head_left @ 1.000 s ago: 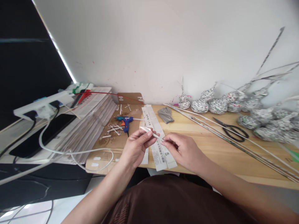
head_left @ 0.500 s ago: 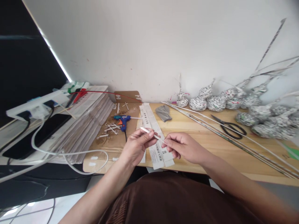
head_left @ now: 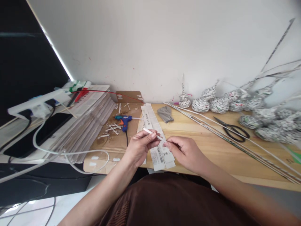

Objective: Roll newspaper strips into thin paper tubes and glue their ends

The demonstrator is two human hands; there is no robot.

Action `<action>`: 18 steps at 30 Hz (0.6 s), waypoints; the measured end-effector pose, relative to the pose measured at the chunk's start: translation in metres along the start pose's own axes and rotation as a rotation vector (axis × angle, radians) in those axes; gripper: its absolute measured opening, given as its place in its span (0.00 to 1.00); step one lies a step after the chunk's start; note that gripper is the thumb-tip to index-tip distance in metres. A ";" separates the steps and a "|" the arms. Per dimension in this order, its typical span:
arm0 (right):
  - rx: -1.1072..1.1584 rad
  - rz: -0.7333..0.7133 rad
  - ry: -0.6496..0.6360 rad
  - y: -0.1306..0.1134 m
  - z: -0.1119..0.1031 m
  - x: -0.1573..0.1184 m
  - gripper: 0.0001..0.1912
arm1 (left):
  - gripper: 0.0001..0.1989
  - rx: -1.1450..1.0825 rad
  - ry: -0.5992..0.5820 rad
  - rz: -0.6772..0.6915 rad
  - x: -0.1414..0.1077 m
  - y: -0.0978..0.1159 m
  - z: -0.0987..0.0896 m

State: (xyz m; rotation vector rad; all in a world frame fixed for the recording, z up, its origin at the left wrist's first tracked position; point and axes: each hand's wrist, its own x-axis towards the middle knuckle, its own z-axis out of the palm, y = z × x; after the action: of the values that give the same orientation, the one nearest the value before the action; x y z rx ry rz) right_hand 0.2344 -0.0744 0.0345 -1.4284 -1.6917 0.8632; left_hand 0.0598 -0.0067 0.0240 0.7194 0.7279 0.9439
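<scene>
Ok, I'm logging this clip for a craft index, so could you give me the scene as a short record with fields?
setting: wooden table against a white wall
left hand: pinches one end of a thin rolled paper stick
right hand: pinches the stick's other end
under hands: printed paper strips
left side: glue gun on cardboard, newspaper stack
right side: scissors, long paper rods, woven paper gourds

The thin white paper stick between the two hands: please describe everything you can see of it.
The paper stick is a slim white rod, seemingly rolled paper. It lies slanted, its far end higher and to the left. The left hand pinches its upper part and the right hand its lower end, above the printed paper strips on the wooden table.
</scene>
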 end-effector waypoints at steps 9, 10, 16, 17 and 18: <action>0.742 0.383 -0.454 0.014 0.000 0.005 0.21 | 0.09 -0.065 -0.046 -0.070 -0.001 -0.004 0.001; 0.669 0.356 -0.405 0.013 0.002 0.004 0.21 | 0.09 -0.068 -0.038 -0.054 -0.002 -0.005 0.001; 0.063 0.036 -0.029 0.005 0.008 -0.005 0.17 | 0.08 -0.066 -0.022 0.010 -0.003 -0.007 0.001; 0.091 0.065 -0.058 0.006 0.008 -0.005 0.18 | 0.08 -0.070 -0.027 0.008 -0.003 -0.007 0.001; 0.163 0.119 -0.104 0.007 0.009 -0.005 0.18 | 0.08 -0.077 -0.030 0.004 -0.003 -0.007 0.001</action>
State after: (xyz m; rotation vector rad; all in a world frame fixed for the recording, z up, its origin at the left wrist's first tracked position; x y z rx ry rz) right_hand 0.2306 -0.0782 0.0241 -1.4051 -1.5836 1.1319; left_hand 0.0628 -0.0127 0.0194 0.6668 0.6605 0.9578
